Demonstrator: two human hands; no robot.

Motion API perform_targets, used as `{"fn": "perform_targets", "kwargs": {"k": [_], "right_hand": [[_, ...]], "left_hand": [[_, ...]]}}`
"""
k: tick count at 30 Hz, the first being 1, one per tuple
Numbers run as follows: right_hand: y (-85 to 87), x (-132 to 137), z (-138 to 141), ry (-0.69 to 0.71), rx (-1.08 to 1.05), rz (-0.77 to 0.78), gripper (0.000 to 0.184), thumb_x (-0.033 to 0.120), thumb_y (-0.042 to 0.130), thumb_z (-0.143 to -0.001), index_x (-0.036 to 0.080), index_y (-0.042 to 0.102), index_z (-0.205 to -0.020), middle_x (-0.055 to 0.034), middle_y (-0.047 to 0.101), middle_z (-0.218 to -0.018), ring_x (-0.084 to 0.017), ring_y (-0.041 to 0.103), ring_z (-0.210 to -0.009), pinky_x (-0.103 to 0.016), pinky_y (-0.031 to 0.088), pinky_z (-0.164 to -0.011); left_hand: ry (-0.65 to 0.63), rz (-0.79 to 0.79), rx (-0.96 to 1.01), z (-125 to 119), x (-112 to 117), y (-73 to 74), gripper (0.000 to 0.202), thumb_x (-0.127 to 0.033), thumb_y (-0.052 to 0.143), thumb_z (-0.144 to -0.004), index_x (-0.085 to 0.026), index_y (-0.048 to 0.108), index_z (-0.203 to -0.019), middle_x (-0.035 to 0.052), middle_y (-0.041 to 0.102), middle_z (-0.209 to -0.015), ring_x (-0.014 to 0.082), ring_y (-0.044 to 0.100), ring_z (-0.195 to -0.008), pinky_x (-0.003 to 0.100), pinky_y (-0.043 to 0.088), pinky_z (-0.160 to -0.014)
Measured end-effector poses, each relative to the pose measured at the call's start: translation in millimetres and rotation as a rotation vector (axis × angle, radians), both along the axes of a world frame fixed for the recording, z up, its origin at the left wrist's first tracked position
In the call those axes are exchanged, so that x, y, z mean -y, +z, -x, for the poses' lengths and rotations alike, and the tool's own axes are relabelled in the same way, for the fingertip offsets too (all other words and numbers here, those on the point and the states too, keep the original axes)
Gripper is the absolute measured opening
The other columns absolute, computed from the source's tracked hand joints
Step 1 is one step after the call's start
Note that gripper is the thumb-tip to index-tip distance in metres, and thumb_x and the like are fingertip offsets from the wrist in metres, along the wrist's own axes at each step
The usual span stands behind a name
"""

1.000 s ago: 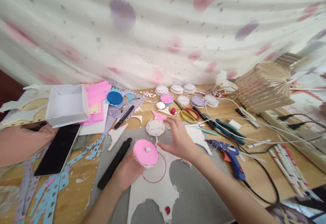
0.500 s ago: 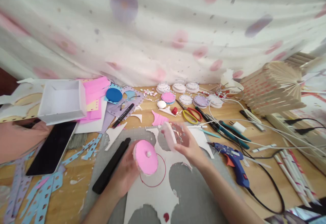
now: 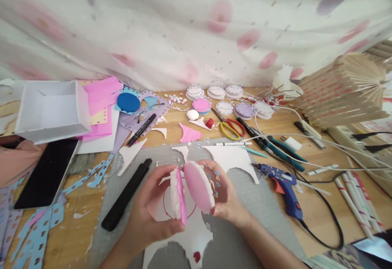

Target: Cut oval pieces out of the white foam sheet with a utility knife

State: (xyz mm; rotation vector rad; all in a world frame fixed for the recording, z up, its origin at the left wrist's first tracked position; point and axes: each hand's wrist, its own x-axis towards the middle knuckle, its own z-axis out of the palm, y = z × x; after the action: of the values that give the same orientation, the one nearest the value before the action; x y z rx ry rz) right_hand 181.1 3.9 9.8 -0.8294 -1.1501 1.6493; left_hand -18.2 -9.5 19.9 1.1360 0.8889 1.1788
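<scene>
My left hand [image 3: 153, 210] grips a round pink foam disc with a white layer [image 3: 177, 195], held on edge. A second pink disc with a white scalloped rim [image 3: 199, 187] is gripped in my right hand [image 3: 225, 197], tilted, with its pink face toward the first. The two discs sit a finger's width apart above a white foam sheet with cut-out holes [image 3: 186, 236] on a grey cutting mat [image 3: 241, 228]. A red circle is drawn on the sheet under my hands.
A black craft knife [image 3: 125, 199] lies left of my hands, a blue glue gun [image 3: 283, 187] with its cord to the right. Farther back are scissors [image 3: 229, 128], pliers, a marker, several round foam pieces [image 3: 225, 107], a white box [image 3: 50, 110] and a phone [image 3: 45, 171].
My right hand picked a scalloped disc off the mat and brought it toward me. My left hand turned its pink disc on edge, and the two discs now face each other.
</scene>
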Motion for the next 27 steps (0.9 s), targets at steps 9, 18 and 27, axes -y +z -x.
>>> {"fn": "perform_targets", "kwargs": {"k": [9, 18, 27], "right_hand": [[-2.1, -1.1, 1.7, 0.034, -0.015, -0.086, 0.078, 0.059, 0.083, -0.06, 0.03, 0.05, -0.125, -0.0107, 0.055, -0.135, -0.03, 0.053, -0.128, -0.045, 0.042, -0.108], [-3.0, 0.0, 4.0, 0.074, -0.023, -0.118, 0.079, 0.056, 0.084, -0.061, 0.03, 0.049, -0.127, -0.0117, 0.054, -0.137, -0.029, 0.05, -0.13, -0.049, 0.038, -0.111], [-9.1, 0.8, 3.1, 0.079, -0.012, -0.14, 0.08, 0.045, 0.089, -0.059, 0.029, 0.051, -0.129, -0.0115, 0.053, -0.141, -0.028, 0.046, -0.134, -0.049, 0.033, -0.114]], "left_hand": [[-0.033, 0.068, 0.066, -1.6, -2.6, -6.5, 0.076, -0.033, 0.09, -0.055, -0.03, 0.059, -0.125, 0.0082, 0.063, -0.122, 0.0346, 0.057, -0.114, 0.043, 0.048, -0.096], [-0.017, 0.035, 0.083, -4.6, -5.2, -6.6, 0.072, -0.03, 0.09, -0.056, -0.031, 0.061, -0.122, 0.0077, 0.064, -0.12, 0.0332, 0.058, -0.113, 0.042, 0.047, -0.097], [-0.021, 0.046, 0.055, -2.7, -3.5, -11.4, 0.071, -0.035, 0.09, -0.057, -0.033, 0.061, -0.122, 0.0063, 0.065, -0.123, 0.0324, 0.059, -0.114, 0.041, 0.049, -0.097]]}}
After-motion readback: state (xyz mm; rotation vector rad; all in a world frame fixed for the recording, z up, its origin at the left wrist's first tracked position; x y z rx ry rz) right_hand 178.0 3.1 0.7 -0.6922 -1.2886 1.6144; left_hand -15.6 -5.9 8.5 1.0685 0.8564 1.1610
